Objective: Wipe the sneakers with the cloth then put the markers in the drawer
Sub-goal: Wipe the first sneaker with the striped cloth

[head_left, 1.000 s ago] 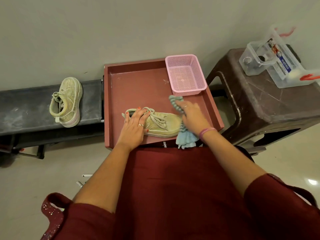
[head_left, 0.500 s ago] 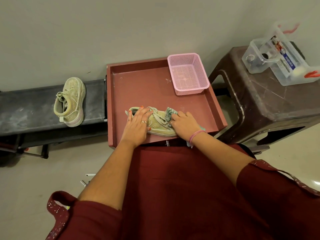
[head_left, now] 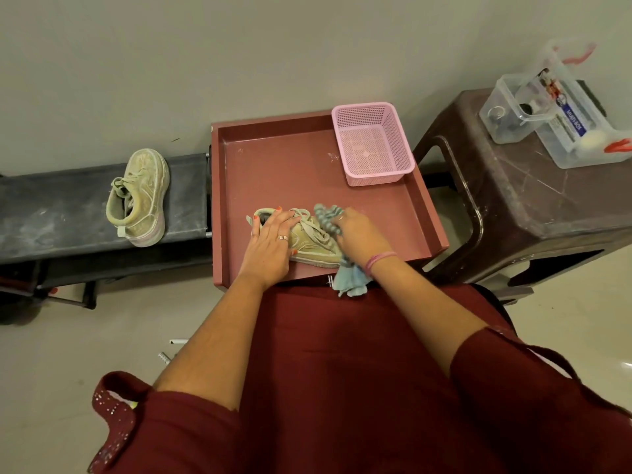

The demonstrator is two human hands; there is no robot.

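Blue cloth [head_left: 347, 278] bunched under right hand [head_left: 359, 237] fingers, pressed on sneaker [head_left: 314, 242] toe in the red drawer [head_left: 290, 165]. Left hand [head_left: 270, 244] fingers flat on its heel. Second sneaker [head_left: 140, 196] well left on table [head_left: 51, 213].

You see the scene in soft, even indoor light, a little dim and warm. Shadows are weak; a darker one lies under the stool [head_left: 519, 186]. A small bright glare sits on the floor [head_left: 626, 363] at the right edge. The wide lens bends lines near the edges, and the clear box [head_left: 564, 107] looks slightly blurred.
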